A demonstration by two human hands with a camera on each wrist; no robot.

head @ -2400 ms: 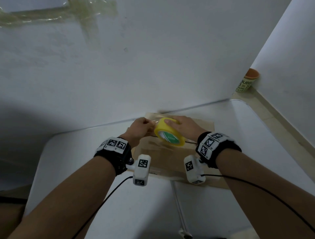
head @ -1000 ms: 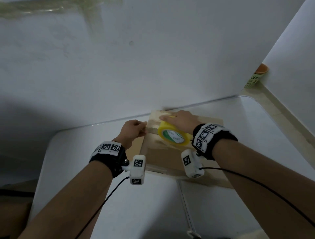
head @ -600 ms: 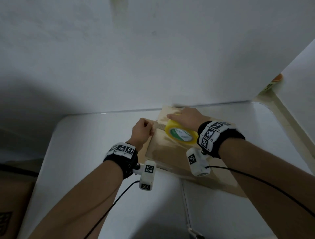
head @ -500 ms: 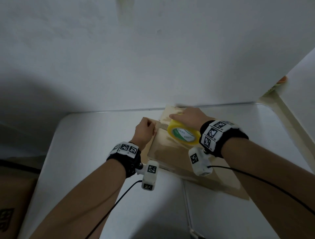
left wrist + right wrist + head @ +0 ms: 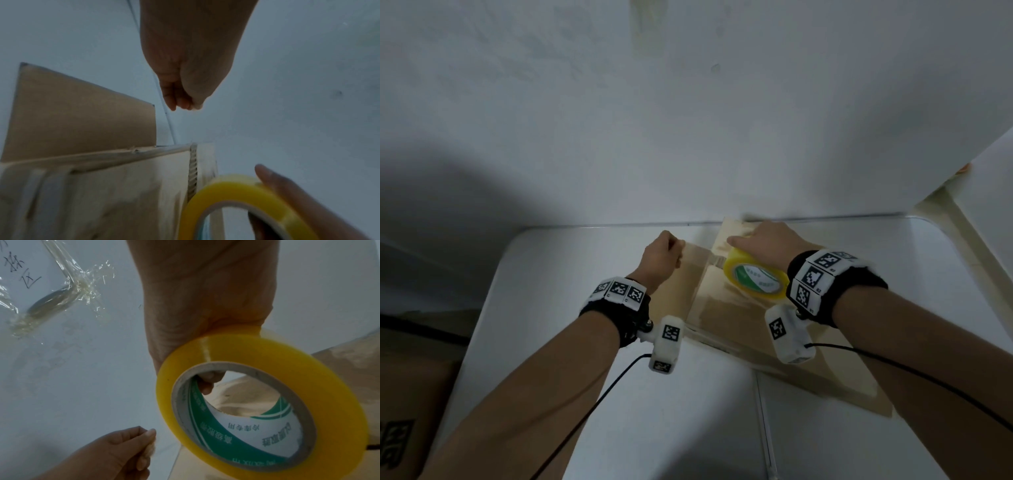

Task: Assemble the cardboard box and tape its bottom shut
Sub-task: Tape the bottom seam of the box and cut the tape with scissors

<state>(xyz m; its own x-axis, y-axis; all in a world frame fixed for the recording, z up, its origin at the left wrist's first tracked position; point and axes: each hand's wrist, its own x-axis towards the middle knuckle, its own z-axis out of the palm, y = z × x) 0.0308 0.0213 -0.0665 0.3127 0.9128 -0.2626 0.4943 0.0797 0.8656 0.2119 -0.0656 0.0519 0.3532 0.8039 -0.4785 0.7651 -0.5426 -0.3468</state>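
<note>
The brown cardboard box (image 5: 739, 322) stands on the white table (image 5: 551, 308) against the wall, one flap (image 5: 82, 113) hanging down its left side. My right hand (image 5: 767, 243) grips the yellow tape roll (image 5: 755, 279) over the box's top face, with fingers through the core (image 5: 207, 382). My left hand (image 5: 662, 255) is left of the box's edge. It pinches the free tape end (image 5: 151, 449) between thumb and fingers. A clear strip of tape (image 5: 698, 255) stretches from that hand to the roll. Older tape shines across the box's top.
A white wall (image 5: 688, 120) rises right behind the box, with crumpled clear tape (image 5: 51, 301) stuck on it. A second cardboard box (image 5: 404, 411) sits low at the left, beside the table. A paper cup (image 5: 962, 168) shows at the far right edge.
My left hand has drawn the tape end leftward, away from the roll and past the box's left edge. The right hand stays on the roll. The head view has shifted left.
</note>
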